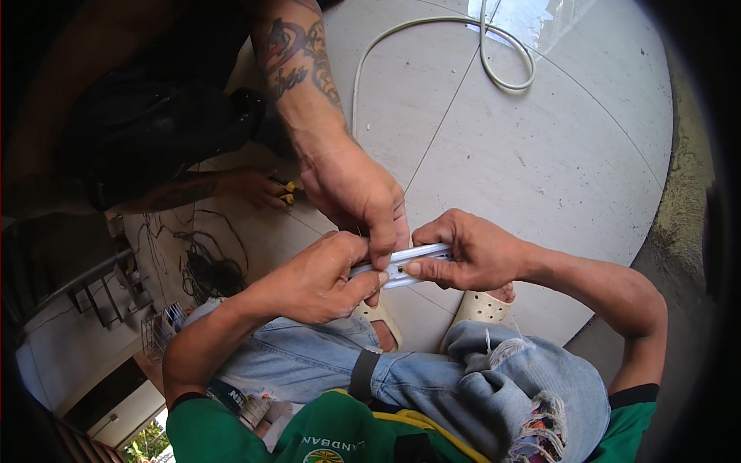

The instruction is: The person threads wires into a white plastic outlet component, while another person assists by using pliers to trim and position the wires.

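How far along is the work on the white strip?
Nothing looks finished. In hand: the left hand and right hand hold the white strip level, while a co-worker's hand presses on it. Left untouched: the white cable looped on the tiled floor.

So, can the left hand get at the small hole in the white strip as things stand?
Probably not directly. The left hand grips the white strip at one end, but another person's hand comes down from above, its fingers pressed on the strip right beside the hole. The right hand holds the other end.
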`<state>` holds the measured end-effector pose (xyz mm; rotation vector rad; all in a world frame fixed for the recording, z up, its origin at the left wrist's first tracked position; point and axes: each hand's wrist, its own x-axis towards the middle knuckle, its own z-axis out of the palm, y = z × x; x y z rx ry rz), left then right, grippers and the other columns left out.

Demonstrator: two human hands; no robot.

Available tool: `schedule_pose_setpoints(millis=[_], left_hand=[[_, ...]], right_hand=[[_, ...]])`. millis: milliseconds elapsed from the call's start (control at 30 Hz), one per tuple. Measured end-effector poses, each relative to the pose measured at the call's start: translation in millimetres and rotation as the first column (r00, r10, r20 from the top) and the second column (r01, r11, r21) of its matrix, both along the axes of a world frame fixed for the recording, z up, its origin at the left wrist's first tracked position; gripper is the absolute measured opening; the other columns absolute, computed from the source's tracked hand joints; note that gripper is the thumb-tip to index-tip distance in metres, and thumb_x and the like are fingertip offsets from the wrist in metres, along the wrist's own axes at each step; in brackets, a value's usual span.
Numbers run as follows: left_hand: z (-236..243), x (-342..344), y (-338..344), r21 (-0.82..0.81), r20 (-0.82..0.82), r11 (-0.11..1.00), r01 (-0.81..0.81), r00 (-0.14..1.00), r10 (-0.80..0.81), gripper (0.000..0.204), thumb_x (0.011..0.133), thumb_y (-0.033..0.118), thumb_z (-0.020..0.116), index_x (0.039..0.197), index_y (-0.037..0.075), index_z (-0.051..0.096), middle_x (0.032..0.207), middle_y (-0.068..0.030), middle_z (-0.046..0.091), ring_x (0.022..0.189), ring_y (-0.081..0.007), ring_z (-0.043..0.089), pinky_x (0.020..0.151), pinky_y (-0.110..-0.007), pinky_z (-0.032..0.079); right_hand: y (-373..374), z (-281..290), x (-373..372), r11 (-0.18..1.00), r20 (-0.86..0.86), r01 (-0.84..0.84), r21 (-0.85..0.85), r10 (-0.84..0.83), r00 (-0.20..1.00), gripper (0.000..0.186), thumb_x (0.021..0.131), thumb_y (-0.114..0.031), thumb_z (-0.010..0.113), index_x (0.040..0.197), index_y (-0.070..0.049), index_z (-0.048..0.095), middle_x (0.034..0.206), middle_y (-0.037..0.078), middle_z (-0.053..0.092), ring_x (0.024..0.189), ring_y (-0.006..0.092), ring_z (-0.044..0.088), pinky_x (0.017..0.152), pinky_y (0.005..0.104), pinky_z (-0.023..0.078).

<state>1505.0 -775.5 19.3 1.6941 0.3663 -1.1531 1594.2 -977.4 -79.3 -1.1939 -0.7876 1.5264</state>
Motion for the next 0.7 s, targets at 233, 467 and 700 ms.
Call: schedule_pose_setpoints(millis=[233, 467, 700], left_hand=[[-2, -1, 0, 0.039, -0.015, 0.999, 0.007, 1.0, -0.007, 0.021, 0.092, 0.015, 0.057, 0.085, -0.004, 0.063, 0.069, -0.009, 0.064, 0.063, -0.016, 0.061, 0.059, -0.032, 0.047], [-8, -6, -3, 0.103, 0.076, 0.995, -0.009, 0.997, 0.001, 0.021, 0.089, 0.014, 0.06, 0.079, -0.004, 0.063, 0.062, -0.0107, 0.062, 0.056, -0.0181, 0.059, 0.056, -0.035, 0.047], [-8, -8, -4, 0.209, 0.164, 0.976, 0.067, 0.981, -0.102, 0.021, 0.088, 0.013, 0.061, 0.079, -0.005, 0.064, 0.061, -0.0118, 0.062, 0.056, -0.0196, 0.062, 0.057, -0.035, 0.048]], right_hand=[[1, -2, -1, 1.0, -0.006, 0.008, -0.017, -0.008, 1.0, 0.024, 0.094, -0.026, 0.066, 0.094, -0.002, 0.069, 0.06, 0.002, 0.058, 0.055, 0.0091, 0.05, 0.053, 0.0284, 0.042], [2, -7, -2, 1.0, -0.039, -0.006, -0.022, 0.005, 0.999, 0.026, 0.094, -0.028, 0.066, 0.093, -0.002, 0.069, 0.06, 0.0, 0.058, 0.055, 0.0082, 0.05, 0.053, 0.0276, 0.041], [1, -8, 0, 1.0, -0.049, -0.014, -0.018, 0.013, 0.999, 0.026, 0.095, -0.027, 0.066, 0.09, -0.001, 0.068, 0.062, 0.0, 0.058, 0.057, 0.0083, 0.051, 0.054, 0.0271, 0.042]])
